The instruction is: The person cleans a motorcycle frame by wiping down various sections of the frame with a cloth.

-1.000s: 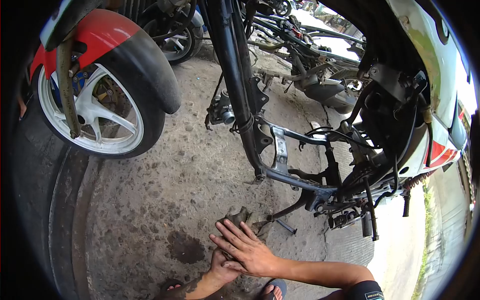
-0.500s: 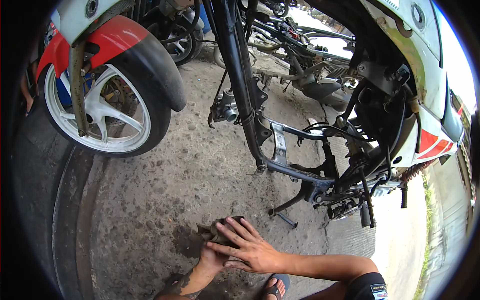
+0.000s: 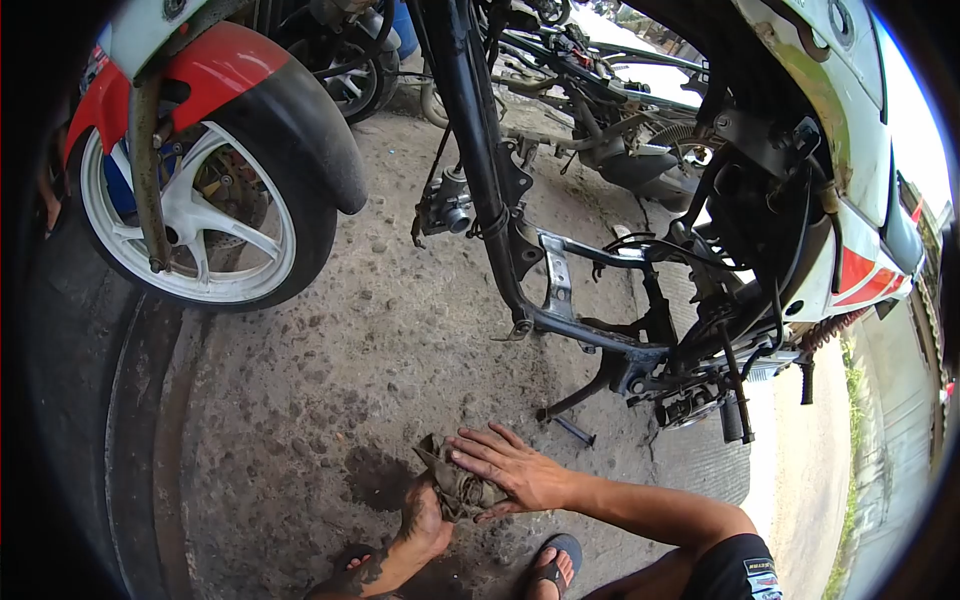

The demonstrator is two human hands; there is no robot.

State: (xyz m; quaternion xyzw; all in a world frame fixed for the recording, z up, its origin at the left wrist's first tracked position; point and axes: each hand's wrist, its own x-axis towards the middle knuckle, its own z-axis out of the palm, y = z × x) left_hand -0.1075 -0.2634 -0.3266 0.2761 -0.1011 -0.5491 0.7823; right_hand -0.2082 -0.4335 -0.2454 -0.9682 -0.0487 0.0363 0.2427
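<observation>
A crumpled, dirty grey-brown rag (image 3: pixel 462 488) is between my two hands, low in the middle of the view. My left hand (image 3: pixel 427 515) holds its lower left side, with the fingers partly hidden by the cloth. On the rag's right side lies my right hand (image 3: pixel 512 470), palm against it and fingers apart. Dark smudges mark the skin. Beyond my hands stands a motorcycle's bare black frame (image 3: pixel 478 150), with a small metal carburetor-like part (image 3: pixel 452 208) hanging beside its tube.
A white-rimmed front wheel (image 3: pixel 190 225) under a red and black fender (image 3: pixel 225 75) is at the left. White body panels (image 3: pixel 850 150) are at the right. Another stripped motorcycle (image 3: pixel 620 150) stands behind. A bolt-like metal rod (image 3: pixel 575 431) lies on rough concrete (image 3: pixel 330 370). My sandalled foot (image 3: pixel 553 568) is below.
My hands have moved apart slightly, and more of the bunched rag shows between them. My right hand has shifted from over my left hand to the rag's right side.
</observation>
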